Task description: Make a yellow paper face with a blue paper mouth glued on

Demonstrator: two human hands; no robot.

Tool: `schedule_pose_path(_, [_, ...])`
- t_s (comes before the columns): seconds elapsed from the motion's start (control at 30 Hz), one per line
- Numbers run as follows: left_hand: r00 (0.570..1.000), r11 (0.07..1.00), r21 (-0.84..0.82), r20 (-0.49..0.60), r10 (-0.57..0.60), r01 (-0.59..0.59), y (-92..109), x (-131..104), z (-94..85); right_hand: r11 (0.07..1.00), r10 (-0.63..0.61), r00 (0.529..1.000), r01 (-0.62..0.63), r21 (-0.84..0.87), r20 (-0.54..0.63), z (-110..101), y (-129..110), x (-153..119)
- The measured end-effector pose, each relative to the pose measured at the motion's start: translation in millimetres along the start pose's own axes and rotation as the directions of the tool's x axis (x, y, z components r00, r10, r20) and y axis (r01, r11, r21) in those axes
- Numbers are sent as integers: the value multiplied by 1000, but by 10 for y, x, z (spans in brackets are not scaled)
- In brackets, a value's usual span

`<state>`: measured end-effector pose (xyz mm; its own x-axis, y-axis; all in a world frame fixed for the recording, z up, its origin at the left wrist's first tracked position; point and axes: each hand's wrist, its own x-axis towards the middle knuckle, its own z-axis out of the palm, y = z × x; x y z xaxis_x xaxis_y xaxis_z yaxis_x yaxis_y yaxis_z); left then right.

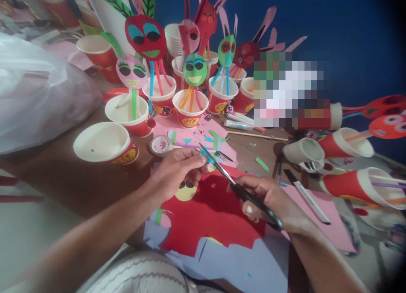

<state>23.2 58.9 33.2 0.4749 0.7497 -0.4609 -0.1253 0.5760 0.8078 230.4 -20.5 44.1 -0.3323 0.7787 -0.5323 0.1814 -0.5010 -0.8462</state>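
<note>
My left hand [182, 168] pinches a small piece of blue paper [207, 154] between thumb and fingers. In my right hand [261, 195] is a pair of scissors [242, 191] with black handles; the metal blades point up and left, reaching the blue paper. Whether the blades are cutting into it, I cannot tell. Below both hands lies a sheet of red paper [218, 217], over pale blue paper [253, 263]. A yellow paper circle [186, 192] with dark eye shapes rests on the red sheet, partly under my left hand.
Red and white paper cups [190, 109] stand along the back, several with paper faces on coloured stalks. A marker [309, 198] lies on pink paper to the right, near tipped cups [364, 185]. Adhesive tape [160, 145] sits left of centre. A filled plastic bag [41, 94] occupies the left side.
</note>
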Motion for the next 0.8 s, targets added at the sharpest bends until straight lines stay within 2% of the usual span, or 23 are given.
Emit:
schedule_pose_path(0.4, [1000,999,-39,22,-4,5,-34,-1,-6,999,-17,1000,18,36,-10,47,-14,12])
schedule_pose_path(0.53, [1000,999,43,15,21,-22,-23,-9,-21,1000,-15,1000,16,27,-3,39,-21,13])
schedule_pose_path(0.7, [989,981,155,-72,127,-115,-6,-13,-45,1000,-13,1000,13,6,6,22,-27,2])
schedule_pose_path(0.8, [989,980,170,-83,124,-108,-18,-11,-50,1000,6,1000,-6,7,10,24,-29,-2])
